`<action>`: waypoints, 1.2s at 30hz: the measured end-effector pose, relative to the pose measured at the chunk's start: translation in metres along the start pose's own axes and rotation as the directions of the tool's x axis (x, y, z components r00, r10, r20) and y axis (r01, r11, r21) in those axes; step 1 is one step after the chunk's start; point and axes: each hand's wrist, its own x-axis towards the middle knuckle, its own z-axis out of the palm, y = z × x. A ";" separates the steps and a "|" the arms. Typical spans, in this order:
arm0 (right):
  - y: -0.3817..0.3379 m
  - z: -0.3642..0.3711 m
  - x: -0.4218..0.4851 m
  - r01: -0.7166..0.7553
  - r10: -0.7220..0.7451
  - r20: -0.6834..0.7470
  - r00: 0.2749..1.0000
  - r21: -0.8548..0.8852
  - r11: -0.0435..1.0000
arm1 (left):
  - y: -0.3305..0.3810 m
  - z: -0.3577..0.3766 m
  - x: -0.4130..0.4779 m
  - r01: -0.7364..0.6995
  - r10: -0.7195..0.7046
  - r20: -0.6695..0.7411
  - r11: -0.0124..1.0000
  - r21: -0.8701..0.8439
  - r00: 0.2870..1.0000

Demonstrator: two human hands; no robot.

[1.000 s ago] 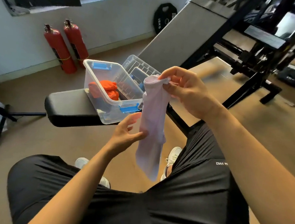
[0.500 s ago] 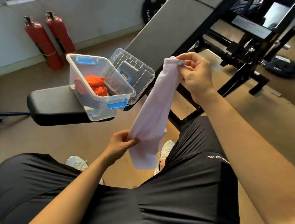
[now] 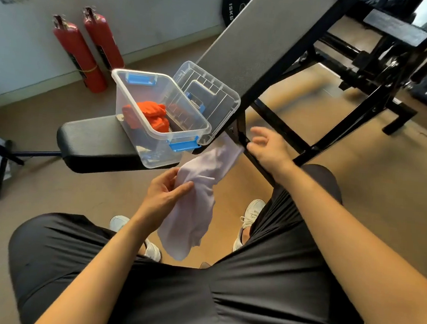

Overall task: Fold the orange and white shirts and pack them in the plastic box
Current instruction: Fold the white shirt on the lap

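Fire extinguishers (image 3: 88,50): two red cylinders standing against the wall at far left.
Surface (image 3: 93,141): a black padded bench carrying the plastic box at its near end.
Plastic box (image 3: 152,143): clear, blue-latched and open, its lid (image 3: 213,94) propped behind it.
Orange shirt (image 3: 150,117): bundled inside the plastic box.
Left hand (image 3: 163,196): thumb and fingers pinch the white shirt near its middle.
White shirt (image 3: 195,212): held in mid-air just below the box, lower end dangling between the knees.
Right hand (image 3: 267,151): fingers spread and relaxed, gripping nothing, just beside the shirt's upper end.
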 end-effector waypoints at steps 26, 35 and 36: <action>0.055 0.079 -0.063 0.044 -0.050 0.225 0.973 0.032 0.999 | -0.037 0.003 0.000 0.318 -0.314 -0.075 0.947 0.041 0.946; 0.058 0.076 -0.056 -0.055 0.040 0.288 0.957 0.045 0.997 | -0.048 0.006 0.001 0.000 -0.013 0.016 0.771 0.637 1.000; 0.057 0.075 -0.056 -0.060 0.041 0.302 0.952 0.055 0.997 | -0.050 0.007 0.002 -0.016 0.032 -0.011 0.733 0.680 0.999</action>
